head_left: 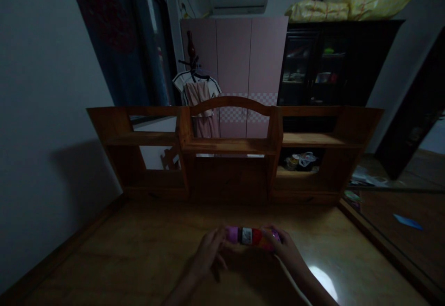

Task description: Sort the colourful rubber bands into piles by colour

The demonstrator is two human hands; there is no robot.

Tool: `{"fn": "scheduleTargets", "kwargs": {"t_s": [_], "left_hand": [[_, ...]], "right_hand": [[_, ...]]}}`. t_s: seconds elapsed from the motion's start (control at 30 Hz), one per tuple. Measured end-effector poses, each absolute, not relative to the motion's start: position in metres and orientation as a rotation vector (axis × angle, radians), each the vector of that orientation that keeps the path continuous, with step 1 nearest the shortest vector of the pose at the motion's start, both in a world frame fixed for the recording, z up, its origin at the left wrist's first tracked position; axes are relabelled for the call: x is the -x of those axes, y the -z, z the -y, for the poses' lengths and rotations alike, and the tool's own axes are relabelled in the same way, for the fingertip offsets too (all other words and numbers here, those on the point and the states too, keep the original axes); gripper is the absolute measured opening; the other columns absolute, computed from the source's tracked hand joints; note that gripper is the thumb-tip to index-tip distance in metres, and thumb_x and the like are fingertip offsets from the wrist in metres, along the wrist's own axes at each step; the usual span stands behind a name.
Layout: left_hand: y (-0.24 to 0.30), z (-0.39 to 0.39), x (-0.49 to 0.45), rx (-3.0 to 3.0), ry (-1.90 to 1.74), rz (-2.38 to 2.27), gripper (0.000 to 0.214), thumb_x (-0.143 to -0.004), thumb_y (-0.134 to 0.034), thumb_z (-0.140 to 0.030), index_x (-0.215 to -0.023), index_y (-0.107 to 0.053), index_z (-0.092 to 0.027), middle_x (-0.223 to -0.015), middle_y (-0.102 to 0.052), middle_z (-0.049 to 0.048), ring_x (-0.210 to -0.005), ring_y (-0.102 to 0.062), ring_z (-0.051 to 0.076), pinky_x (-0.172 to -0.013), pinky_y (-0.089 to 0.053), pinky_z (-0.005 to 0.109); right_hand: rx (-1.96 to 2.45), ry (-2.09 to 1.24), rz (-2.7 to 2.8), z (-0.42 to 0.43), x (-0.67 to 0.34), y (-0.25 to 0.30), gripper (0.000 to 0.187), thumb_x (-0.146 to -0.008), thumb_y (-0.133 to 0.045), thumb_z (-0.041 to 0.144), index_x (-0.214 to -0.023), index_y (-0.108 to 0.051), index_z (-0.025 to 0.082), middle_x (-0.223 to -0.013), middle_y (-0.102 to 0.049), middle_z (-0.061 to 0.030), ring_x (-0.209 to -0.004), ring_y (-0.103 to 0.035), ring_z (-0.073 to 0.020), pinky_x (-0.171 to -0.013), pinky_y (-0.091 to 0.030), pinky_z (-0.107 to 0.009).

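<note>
Both my hands hold a small cylindrical object (249, 236) sideways just above the wooden desk (146, 255). It is pink-purple at the ends, red in the middle, with a white label. My left hand (207, 251) grips its left end with curled fingers. My right hand (283, 247) wraps its right end. A thin pale cord (294, 283) runs along my right forearm.
A wooden shelf unit (231, 146) stands at the desk's back edge, with small items (301, 161) in its right compartment. Behind are a pink wardrobe (239, 65), hanging clothes (198, 95) and a dark cabinet (323, 65). A wall lies left; the floor drops off right.
</note>
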State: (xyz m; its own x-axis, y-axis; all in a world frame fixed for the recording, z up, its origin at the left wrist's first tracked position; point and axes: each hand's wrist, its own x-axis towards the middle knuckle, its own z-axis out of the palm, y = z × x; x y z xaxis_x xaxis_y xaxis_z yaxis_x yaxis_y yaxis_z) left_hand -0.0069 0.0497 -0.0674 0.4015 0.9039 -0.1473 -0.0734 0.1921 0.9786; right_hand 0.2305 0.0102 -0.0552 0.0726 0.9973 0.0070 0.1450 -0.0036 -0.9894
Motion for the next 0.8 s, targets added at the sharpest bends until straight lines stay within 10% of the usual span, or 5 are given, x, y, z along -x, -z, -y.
{"fn": "scheduleTargets", "kwargs": {"t_s": [0.3, 0.53, 0.8], "left_hand": [[0.050, -0.041, 0.007, -1.219, -0.871, -0.661, 0.074, -0.071, -0.076, -0.037, -0.135, -0.040, -0.032, -0.139, -0.044, 0.0145, -0.110, -0.059, 0.030, -0.060, -0.058, 0.029], [0.050, -0.040, 0.005, -1.260, -0.807, -0.790, 0.047, -0.073, -0.072, -0.044, -0.108, -0.057, -0.018, -0.088, -0.067, 0.0071, -0.058, -0.062, 0.013, -0.045, -0.049, 0.021], [0.073, -0.056, 0.014, -1.052, -0.796, -1.122, 0.066, -0.072, -0.038, -0.081, -0.069, -0.054, -0.017, -0.041, -0.045, -0.0045, -0.026, -0.035, 0.007, -0.028, -0.019, 0.018]], "right_hand": [[1.344, -1.082, 1.272, -0.009, -0.228, 0.055, 0.042, -0.080, -0.059, 0.057, -0.090, -0.064, 0.017, -0.082, -0.066, -0.0040, -0.068, -0.059, -0.0163, -0.055, -0.043, -0.023], [1.315, -1.071, 1.279, -0.006, -0.225, 0.051, 0.041, -0.081, -0.058, 0.056, -0.087, -0.065, 0.016, -0.075, -0.064, -0.0030, -0.064, -0.057, -0.0144, -0.054, -0.042, -0.022], [1.289, -1.070, 1.246, -0.006, -0.223, 0.051, 0.043, -0.077, -0.061, 0.059, -0.083, -0.065, 0.016, -0.069, -0.061, -0.0009, -0.057, -0.053, -0.0118, -0.047, -0.037, -0.020]]}}
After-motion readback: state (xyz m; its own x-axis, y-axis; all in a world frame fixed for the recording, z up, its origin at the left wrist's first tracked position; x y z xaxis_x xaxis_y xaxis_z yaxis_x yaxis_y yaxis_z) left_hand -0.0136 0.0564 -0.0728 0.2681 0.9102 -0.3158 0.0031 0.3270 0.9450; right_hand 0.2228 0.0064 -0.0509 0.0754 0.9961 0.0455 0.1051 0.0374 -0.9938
